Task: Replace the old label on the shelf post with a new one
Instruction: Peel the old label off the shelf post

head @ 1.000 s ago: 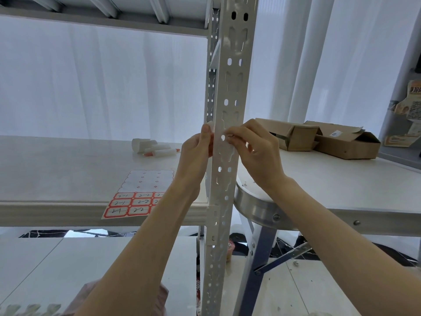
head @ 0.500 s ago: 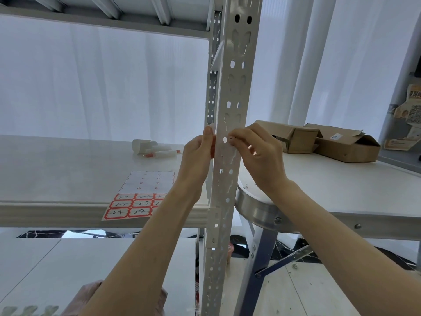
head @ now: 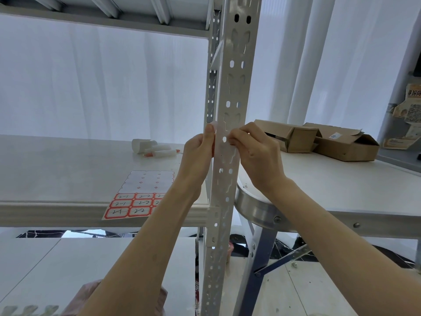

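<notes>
Both at the label [head: 222, 145]!
Thin, looks tearable; it hugs the shelf post [head: 235, 76] mid-height. Left hand [head: 197, 152] pinches its left edge, right hand [head: 256, 153] fingers [head: 234, 139] nip the right corner.

There are two hands, a left hand [head: 197, 153] and a right hand [head: 256, 156], one perforated shelf post [head: 231, 87], one pale label [head: 213, 127], one label sheet [head: 136, 199], two cardboard boxes [head: 293, 139], and white tubes [head: 159, 149] too bunched to count.
</notes>
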